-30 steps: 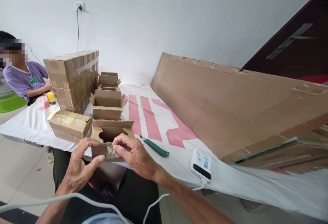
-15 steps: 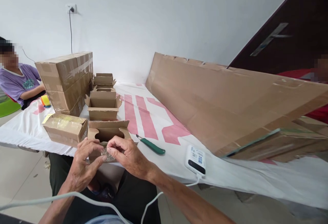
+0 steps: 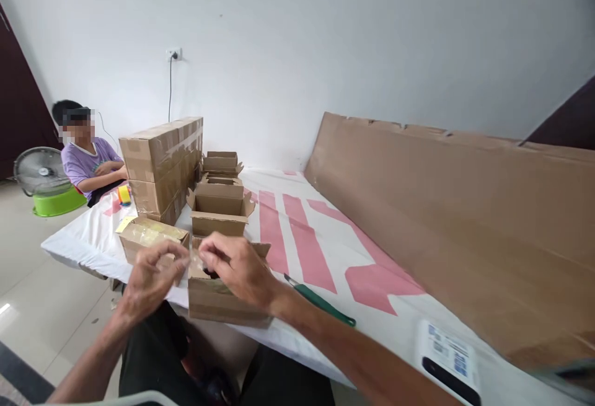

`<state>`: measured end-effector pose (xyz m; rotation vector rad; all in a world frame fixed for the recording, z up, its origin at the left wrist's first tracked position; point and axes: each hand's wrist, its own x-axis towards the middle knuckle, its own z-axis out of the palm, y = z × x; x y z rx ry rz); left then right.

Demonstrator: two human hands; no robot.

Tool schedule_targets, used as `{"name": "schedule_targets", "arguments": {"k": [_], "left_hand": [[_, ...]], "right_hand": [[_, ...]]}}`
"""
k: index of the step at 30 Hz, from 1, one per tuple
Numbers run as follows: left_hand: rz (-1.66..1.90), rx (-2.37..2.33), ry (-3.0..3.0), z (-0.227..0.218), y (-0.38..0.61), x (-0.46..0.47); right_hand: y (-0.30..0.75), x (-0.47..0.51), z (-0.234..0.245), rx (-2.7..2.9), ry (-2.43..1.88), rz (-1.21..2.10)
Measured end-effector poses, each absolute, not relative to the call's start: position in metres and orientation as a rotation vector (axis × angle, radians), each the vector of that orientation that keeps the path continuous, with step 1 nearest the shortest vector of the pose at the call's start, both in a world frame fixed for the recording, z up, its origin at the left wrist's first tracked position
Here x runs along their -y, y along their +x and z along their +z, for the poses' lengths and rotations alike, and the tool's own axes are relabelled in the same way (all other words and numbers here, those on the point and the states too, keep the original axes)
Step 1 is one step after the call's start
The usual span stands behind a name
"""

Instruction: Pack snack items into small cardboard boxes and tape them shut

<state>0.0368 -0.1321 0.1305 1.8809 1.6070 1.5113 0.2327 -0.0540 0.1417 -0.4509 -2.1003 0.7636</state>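
Observation:
My left hand point(image 3: 153, 279) is closed in a pinch at one side of a small piece of clear plastic film point(image 3: 196, 258), blurred by motion. Thumb and fingers of my right hand point(image 3: 237, 266) pinch its other side. Whether the film is tape or a bag I cannot tell. Right below the hands stands an open cardboard box point(image 3: 227, 300) at the table's near edge, partly covered by my right hand and forearm. A taped cardboard box point(image 3: 151, 232) with a yellow label lies just beyond my left hand.
Several open boxes point(image 3: 218, 223) line up behind. Taped boxes point(image 3: 158, 158) are stacked at left, beside a tape roll point(image 3: 123, 195). A green-handled knife point(image 3: 325, 305) and a white device point(image 3: 449, 356) lie right, before a large cardboard sheet point(image 3: 441, 226). A person point(image 3: 90, 161) sits far left.
The view has swung left, so the table contents appear further right and a fan has come into sight. My hands have drawn slightly apart with the clear film between them.

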Motion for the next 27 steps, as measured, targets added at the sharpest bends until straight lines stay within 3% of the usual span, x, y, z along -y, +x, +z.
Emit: {"name": "schedule_targets", "arguments": {"k": [8,11,18,27], "left_hand": [[1.711,-1.896,2.225,0.218,-0.096,0.008],[1.569,-2.056,2.444,0.235,-0.136,-0.028],[0.986,-2.270,2.682,0.250,-0.170,-0.054],[1.063,-2.168,2.722,0.247,-0.164,-0.067]], "right_hand": [[0.092,-0.060,0.209,2.015,-0.386,0.623],[0.057,-0.090,0.211,2.008,-0.464,0.511],[0.028,-0.120,0.198,2.089,-0.542,0.344],[0.023,-0.134,0.189,2.080,-0.625,0.335]]}}
